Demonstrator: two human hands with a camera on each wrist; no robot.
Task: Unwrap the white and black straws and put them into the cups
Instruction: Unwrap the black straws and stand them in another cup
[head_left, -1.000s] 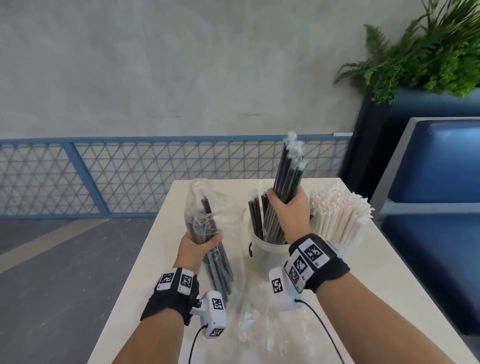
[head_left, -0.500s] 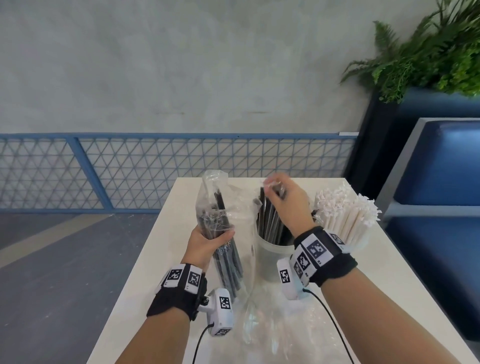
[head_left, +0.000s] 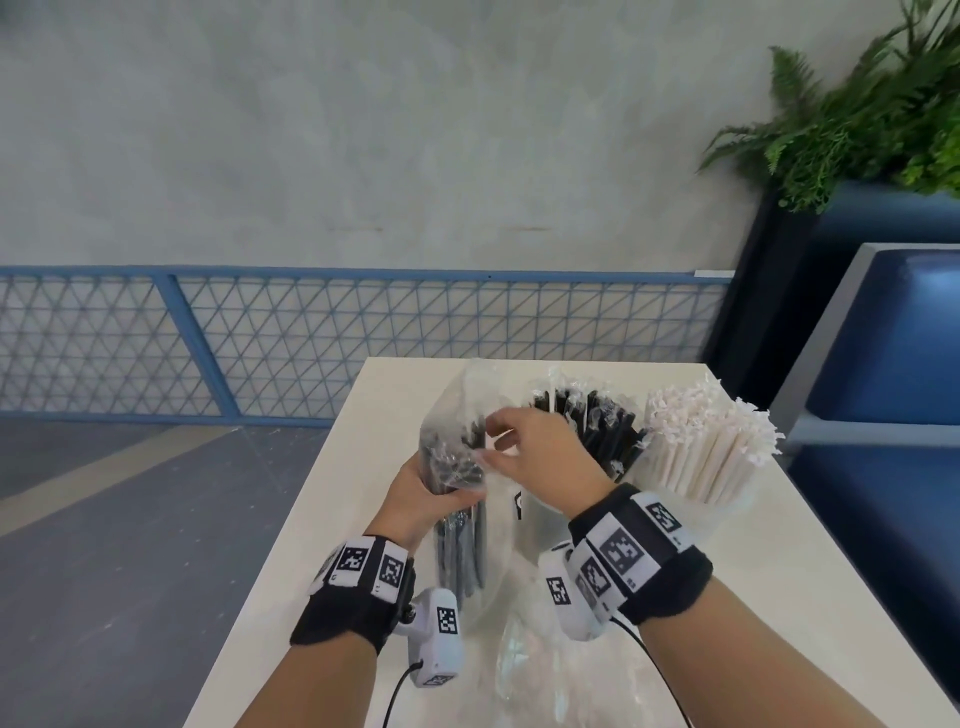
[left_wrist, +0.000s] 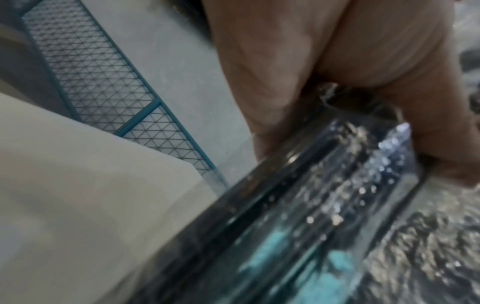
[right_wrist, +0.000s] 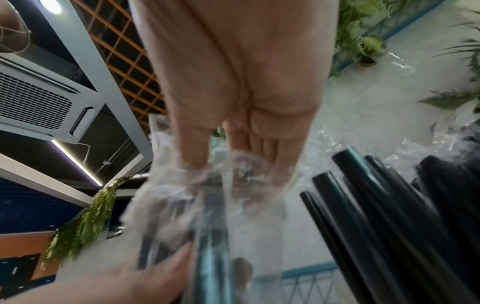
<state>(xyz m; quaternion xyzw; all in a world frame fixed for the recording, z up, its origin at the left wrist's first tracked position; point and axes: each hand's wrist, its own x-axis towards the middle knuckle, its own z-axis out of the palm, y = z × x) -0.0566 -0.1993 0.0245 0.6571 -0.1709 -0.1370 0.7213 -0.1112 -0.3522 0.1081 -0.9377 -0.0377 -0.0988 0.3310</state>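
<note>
My left hand grips a clear plastic bag of black straws upright around its middle, above the white table. My right hand reaches into the bag's open top, its fingers straight inside the plastic. In the left wrist view the left hand is wrapped round the bag. Loose black straws stand in a clear cup behind my right hand. White paper-wrapped straws fill a second cup to the right.
Crumpled empty plastic wrap lies on the table near my wrists. A blue mesh fence runs behind the table. A blue bench and a dark planter with ferns stand to the right.
My right hand lowered a bundle of black straws into the cup, let go, and moved left to the top of the bag. The left hand kept hold of the bag.
</note>
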